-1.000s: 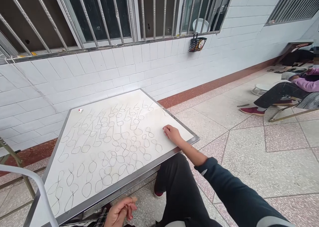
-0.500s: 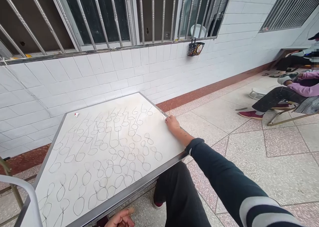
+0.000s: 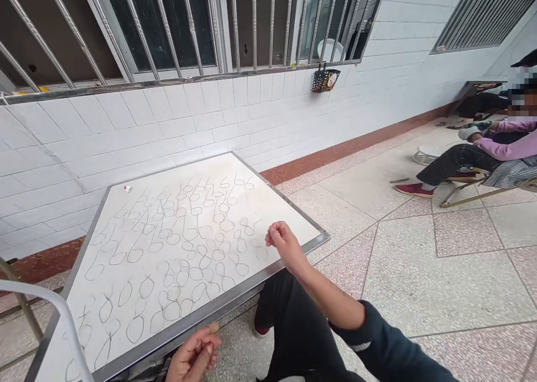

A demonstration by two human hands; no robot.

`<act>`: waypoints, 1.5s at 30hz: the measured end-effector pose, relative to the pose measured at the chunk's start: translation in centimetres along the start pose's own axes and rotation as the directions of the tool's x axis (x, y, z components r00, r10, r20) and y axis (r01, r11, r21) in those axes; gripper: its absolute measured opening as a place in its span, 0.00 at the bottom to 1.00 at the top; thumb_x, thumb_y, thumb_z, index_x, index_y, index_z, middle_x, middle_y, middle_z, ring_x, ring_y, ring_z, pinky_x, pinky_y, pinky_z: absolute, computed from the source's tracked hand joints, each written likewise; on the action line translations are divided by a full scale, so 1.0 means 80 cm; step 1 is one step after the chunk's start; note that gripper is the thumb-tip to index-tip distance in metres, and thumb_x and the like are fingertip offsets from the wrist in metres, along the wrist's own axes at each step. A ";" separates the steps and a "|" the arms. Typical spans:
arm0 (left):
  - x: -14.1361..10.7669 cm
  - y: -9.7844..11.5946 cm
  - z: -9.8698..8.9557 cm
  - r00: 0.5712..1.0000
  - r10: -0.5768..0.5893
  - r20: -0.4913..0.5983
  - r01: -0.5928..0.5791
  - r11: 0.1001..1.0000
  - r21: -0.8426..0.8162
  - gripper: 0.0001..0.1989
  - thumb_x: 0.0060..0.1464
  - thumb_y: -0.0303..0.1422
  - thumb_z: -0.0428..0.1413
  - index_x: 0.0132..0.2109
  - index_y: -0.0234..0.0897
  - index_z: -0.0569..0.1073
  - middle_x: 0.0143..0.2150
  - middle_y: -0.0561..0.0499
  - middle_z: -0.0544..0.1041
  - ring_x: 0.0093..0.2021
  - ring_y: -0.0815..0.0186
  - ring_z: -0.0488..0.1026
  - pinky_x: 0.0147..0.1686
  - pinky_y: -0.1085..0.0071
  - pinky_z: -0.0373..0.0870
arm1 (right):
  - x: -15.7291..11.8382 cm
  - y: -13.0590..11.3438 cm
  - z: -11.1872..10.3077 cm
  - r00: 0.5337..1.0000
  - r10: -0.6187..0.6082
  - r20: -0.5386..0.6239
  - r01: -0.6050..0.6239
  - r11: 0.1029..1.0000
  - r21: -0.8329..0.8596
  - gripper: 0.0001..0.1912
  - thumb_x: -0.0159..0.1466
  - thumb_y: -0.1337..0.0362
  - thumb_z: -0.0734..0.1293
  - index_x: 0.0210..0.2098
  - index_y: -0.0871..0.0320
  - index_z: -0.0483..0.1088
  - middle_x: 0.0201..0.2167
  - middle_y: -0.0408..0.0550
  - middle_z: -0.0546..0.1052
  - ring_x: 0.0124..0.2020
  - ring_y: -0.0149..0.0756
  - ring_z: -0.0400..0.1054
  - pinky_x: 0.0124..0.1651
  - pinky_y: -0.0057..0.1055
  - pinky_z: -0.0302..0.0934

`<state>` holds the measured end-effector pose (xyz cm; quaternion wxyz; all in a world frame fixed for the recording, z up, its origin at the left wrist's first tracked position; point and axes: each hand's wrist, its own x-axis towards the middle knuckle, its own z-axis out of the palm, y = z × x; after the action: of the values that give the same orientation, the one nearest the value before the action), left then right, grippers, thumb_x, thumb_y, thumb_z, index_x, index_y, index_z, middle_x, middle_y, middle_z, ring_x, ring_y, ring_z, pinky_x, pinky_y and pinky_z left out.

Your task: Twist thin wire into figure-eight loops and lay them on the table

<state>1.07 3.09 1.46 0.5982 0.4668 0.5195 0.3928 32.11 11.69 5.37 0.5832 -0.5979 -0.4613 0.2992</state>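
My right hand (image 3: 283, 242) is over the near right part of a white tabletop (image 3: 289, 214), fingers pinched together. Anything between those fingertips is too fine to make out. Low in the view, just off the table's near edge, my left hand (image 3: 193, 351) is closed, thumb against curled fingers, with a tan wrap on one fingertip. What it holds, if anything, is hidden. Many thin dark loops, like bent wire or thread, lie in rows on the table; one loop (image 3: 135, 317) is near the front edge, and several have crossed tails.
A small red-and-white object (image 3: 127, 189) lies at the table's far left corner. A pale curved tube (image 3: 54, 294) crosses the left side. Against the tiled wall, a black basket (image 3: 325, 81) hangs from window bars. A seated person (image 3: 503, 147) is at right.
My right hand has left the table's right edge and come nearer, toward the front edge. My left hand has risen slightly and its fingers have drawn together. The view has shifted a little.
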 end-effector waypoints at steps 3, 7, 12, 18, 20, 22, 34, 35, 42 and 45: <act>-0.007 0.017 0.006 0.998 0.026 -0.053 -0.028 0.999 -0.029 0.22 0.44 0.46 0.64 0.43 0.36 0.79 0.35 0.44 0.79 0.32 0.61 0.72 0.32 0.69 0.68 | -0.095 -0.017 0.055 0.963 0.044 0.267 -0.152 0.903 0.402 0.12 0.66 0.52 0.60 0.35 0.53 0.58 0.27 0.41 0.71 0.28 0.32 0.68 0.36 0.33 0.64; -0.020 0.030 0.004 0.990 0.129 -0.063 -0.135 0.986 -0.102 0.20 0.53 0.42 0.60 0.49 0.36 0.77 0.41 0.43 0.79 0.40 0.62 0.73 0.40 0.68 0.69 | -0.175 -0.030 0.099 0.824 0.041 0.565 -0.346 0.827 0.444 0.14 0.64 0.50 0.64 0.34 0.53 0.60 0.28 0.41 0.72 0.29 0.32 0.69 0.38 0.34 0.65; -0.036 0.026 -0.005 0.982 0.174 -0.079 -0.185 0.969 -0.164 0.16 0.54 0.39 0.59 0.47 0.35 0.77 0.37 0.46 0.79 0.37 0.64 0.73 0.42 0.67 0.68 | -0.203 -0.029 0.117 0.702 0.054 0.710 -0.421 0.836 0.352 0.15 0.63 0.50 0.65 0.33 0.54 0.61 0.28 0.41 0.72 0.29 0.31 0.70 0.38 0.35 0.67; -0.039 0.020 -0.011 0.977 0.171 -0.131 -0.186 0.976 -0.115 0.13 0.55 0.39 0.59 0.42 0.33 0.79 0.29 0.50 0.78 0.30 0.68 0.70 0.35 0.70 0.67 | -0.210 -0.035 0.122 0.721 0.029 0.693 -0.278 0.927 0.250 0.14 0.63 0.51 0.65 0.35 0.55 0.62 0.27 0.40 0.71 0.27 0.29 0.67 0.31 0.29 0.64; -0.039 0.021 -0.011 0.978 0.168 -0.122 -0.184 0.973 -0.140 0.13 0.55 0.38 0.59 0.42 0.33 0.79 0.29 0.50 0.77 0.30 0.68 0.69 0.35 0.71 0.66 | -0.211 -0.037 0.124 0.730 0.046 0.682 -0.292 0.923 0.250 0.14 0.62 0.52 0.67 0.36 0.55 0.63 0.27 0.40 0.70 0.28 0.29 0.67 0.29 0.28 0.64; -0.041 0.022 -0.011 0.981 0.149 -0.122 -0.170 0.966 -0.194 0.14 0.55 0.38 0.59 0.44 0.33 0.78 0.31 0.49 0.78 0.31 0.68 0.70 0.36 0.71 0.67 | -0.212 -0.038 0.126 0.727 0.079 0.682 -0.343 0.902 0.261 0.14 0.61 0.52 0.68 0.35 0.55 0.62 0.28 0.40 0.70 0.28 0.29 0.68 0.30 0.28 0.65; -0.039 0.020 -0.005 0.965 0.183 -0.189 -0.224 0.950 -0.219 0.16 0.50 0.34 0.63 0.48 0.38 0.77 0.37 0.49 0.78 0.36 0.69 0.71 0.35 0.73 0.67 | -0.212 -0.030 0.126 0.720 0.092 0.688 -0.382 0.880 0.282 0.14 0.60 0.54 0.69 0.35 0.56 0.63 0.26 0.39 0.70 0.27 0.29 0.69 0.30 0.28 0.68; -0.039 0.020 -0.005 0.965 0.181 -0.189 -0.221 0.951 -0.218 0.17 0.50 0.33 0.63 0.48 0.38 0.77 0.36 0.50 0.78 0.36 0.69 0.71 0.35 0.73 0.67 | -0.212 -0.030 0.126 0.717 0.095 0.691 -0.383 0.881 0.276 0.14 0.60 0.54 0.69 0.35 0.56 0.63 0.26 0.39 0.70 0.27 0.29 0.69 0.30 0.28 0.68; -0.040 0.022 -0.001 0.967 0.169 -0.192 -0.213 0.946 -0.242 0.21 0.50 0.33 0.63 0.52 0.36 0.73 0.33 0.52 0.77 0.32 0.71 0.69 0.33 0.75 0.67 | -0.214 -0.024 0.124 0.682 0.120 0.721 -0.404 0.884 0.235 0.14 0.60 0.54 0.69 0.35 0.56 0.64 0.27 0.39 0.70 0.28 0.28 0.69 0.29 0.27 0.66; -0.042 0.024 0.000 0.971 0.155 -0.184 -0.199 0.948 -0.249 0.23 0.50 0.33 0.63 0.53 0.36 0.71 0.32 0.53 0.75 0.30 0.71 0.68 0.29 0.75 0.66 | -0.214 -0.022 0.124 0.668 0.122 0.734 -0.393 0.896 0.208 0.14 0.61 0.54 0.69 0.34 0.56 0.64 0.26 0.39 0.70 0.27 0.27 0.68 0.29 0.26 0.64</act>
<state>0.59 0.42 4.19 0.5734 0.3936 0.4649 0.5479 16.06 0.24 2.59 0.4096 -0.3843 -0.4968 0.6616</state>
